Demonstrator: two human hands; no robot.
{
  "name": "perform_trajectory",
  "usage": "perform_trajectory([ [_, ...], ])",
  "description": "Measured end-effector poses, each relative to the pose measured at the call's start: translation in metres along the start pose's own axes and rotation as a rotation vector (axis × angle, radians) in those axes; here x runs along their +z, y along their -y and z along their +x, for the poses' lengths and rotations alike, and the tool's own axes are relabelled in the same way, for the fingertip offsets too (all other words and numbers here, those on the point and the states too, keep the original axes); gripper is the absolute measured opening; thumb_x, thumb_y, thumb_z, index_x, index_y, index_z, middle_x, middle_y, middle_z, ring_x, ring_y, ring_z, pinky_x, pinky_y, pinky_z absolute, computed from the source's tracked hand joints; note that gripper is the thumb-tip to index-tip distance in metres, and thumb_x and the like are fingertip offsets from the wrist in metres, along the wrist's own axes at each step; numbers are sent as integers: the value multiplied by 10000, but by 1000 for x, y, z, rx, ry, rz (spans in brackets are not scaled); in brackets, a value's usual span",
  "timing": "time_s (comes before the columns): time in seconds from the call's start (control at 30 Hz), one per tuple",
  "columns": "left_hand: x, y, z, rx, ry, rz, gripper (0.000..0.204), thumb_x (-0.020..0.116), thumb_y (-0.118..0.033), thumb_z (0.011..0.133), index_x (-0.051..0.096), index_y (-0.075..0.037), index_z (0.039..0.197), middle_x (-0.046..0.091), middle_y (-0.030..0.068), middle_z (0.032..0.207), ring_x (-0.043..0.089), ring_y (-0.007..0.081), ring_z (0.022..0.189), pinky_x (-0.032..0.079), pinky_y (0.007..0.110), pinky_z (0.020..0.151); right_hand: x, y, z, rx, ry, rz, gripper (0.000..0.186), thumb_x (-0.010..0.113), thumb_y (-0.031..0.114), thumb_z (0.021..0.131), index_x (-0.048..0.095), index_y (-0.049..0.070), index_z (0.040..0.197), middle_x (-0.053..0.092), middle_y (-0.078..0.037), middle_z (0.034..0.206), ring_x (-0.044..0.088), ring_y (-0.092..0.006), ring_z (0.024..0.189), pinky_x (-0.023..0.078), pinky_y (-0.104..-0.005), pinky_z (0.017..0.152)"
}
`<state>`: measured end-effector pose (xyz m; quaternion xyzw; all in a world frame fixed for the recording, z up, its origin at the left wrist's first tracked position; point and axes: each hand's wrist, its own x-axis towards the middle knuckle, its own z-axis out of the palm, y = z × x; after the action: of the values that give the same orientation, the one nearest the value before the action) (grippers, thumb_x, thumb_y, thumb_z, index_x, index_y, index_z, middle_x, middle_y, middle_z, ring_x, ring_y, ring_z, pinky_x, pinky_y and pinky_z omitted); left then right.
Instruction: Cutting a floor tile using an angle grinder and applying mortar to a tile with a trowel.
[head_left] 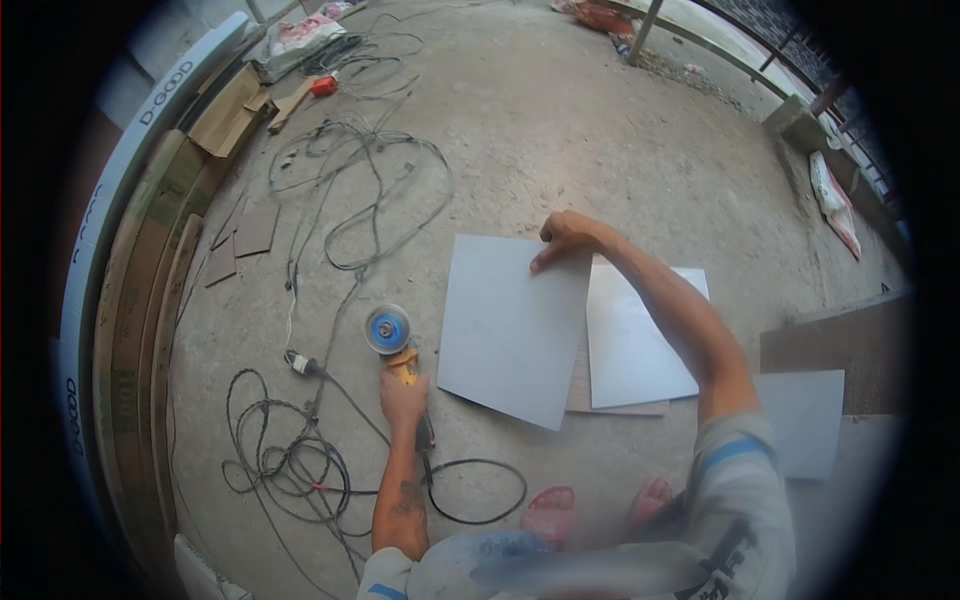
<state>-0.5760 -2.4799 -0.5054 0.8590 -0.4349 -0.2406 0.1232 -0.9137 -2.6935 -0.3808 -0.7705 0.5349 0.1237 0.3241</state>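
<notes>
Your left hand point(403, 397) is closed around the yellow body of the angle grinder point(404, 365), and its blue-centred disc point(387, 329) points away from you, over the concrete floor point(500, 160). Your right hand point(568, 238) is bent in a pinch at the top edge of the grey tile point(510, 330); the thumb lies on the face, but how the other fingers grip behind I cannot tell. This tile is in front of you, to the right of the grinder and apart from the disc. The white tile point(645, 345) is just at its right side.

To do this well, I would advise that you keep the tile steady before the disc comes near it, because a shadow under the near edge suggests that it may not lie flat. Hold the right fingers well away from the line of the disc. One hand alone gives weak control of the grinder, so a firm wrist is needed. Please watch also the black cable point(478, 490), which makes a loop near your pink sandals point(549, 517); it should stay behind the tool. Whether the disc is spinning, I cannot tell.
</notes>
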Motion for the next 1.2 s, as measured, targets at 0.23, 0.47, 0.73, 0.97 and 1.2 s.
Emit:
perform_trajectory([
  [0.23,1,36,19,3,-7,31,683,678,-392,634,504,38,1136,603,261,1094,581,409,1023,448,446,885,38,77,-176,-217,189,615,374,646,246,799,608,-96,946,638,-145,820,610,-234,731,490,-334,670],
  [0.47,9,40,7,97,4,79,780,667,-441,640,463,72,1190,591,292,1094,562,429,1053,432,447,913,28,14,-392,149,-206,553,484,658,273,787,614,-50,1144,672,-156,885,626,-202,786,491,-308,735],
  [0.73,4,37,-25,192,-323,192,948,656,-645,700,407,55,1289,478,289,1221,455,426,1151,388,487,951,89,-75,-541,607,-693,508,421,633,262,814,635,-38,1110,675,-162,884,633,-213,784,494,-334,756],
  [0.97,6,-63,-130,890,-288,172,578,670,-351,814,486,6,1230,503,206,1166,465,368,1117,360,481,954,149,-127,-576,832,-841,555,393,617,241,824,630,-53,1084,666,-138,870,607,-181,755,490,-332,719],
  [1.2,98,-238,-104,1132,362,471,810,728,-451,722,414,-24,1335,451,185,1342,407,340,1253,302,493,1014,177,-155,-593,910,-851,661,402,595,222,839,600,-71,1114,660,-141,930,608,-179,809,490,-320,755],
])
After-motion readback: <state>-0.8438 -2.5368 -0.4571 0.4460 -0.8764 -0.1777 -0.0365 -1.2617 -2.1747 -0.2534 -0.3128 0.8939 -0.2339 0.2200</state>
